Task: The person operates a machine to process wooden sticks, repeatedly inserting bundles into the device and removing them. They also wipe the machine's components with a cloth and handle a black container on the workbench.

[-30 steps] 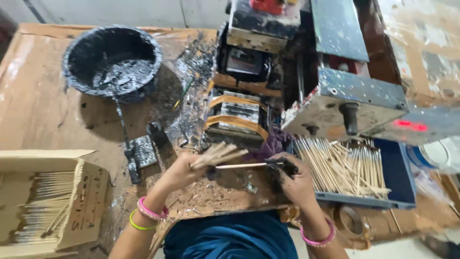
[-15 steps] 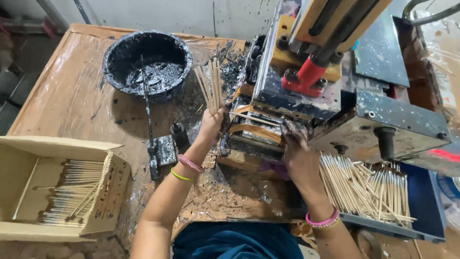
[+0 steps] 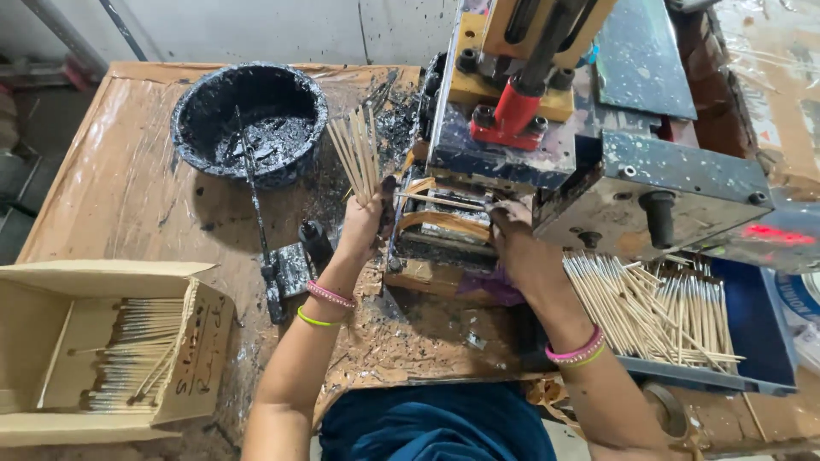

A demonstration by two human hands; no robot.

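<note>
Clearly, your left hand (image 3: 366, 224) was closed around a fanned bundle of thin wooden sticks (image 3: 354, 155), gripping them near their lower ends so the tips splayed upward, just left of the machine (image 3: 547, 137). Your right hand (image 3: 517, 248) was pressed in at the machine's feed slot; one single stick (image 3: 436, 201) lay flat there, running from near your left thumb towards your right fingers, though whether those fingers pinched it or only steadied it could not be told.

To do this feeding well, in my judgement, you needed to keep the bundle loose enough for one stick to slide free at a time, hold that stick level with the orange rollers (image 3: 444, 220), and keep your fingertips clear of the moving parts.

The bundle stood above your left fist, close beside the slot. The black bowl of dark paste (image 3: 249, 124) sat behind to the left, the cardboard box of sticks (image 3: 128, 358) near your left elbow, and the tray of sticks (image 3: 658, 307) beside your right wrist.
</note>
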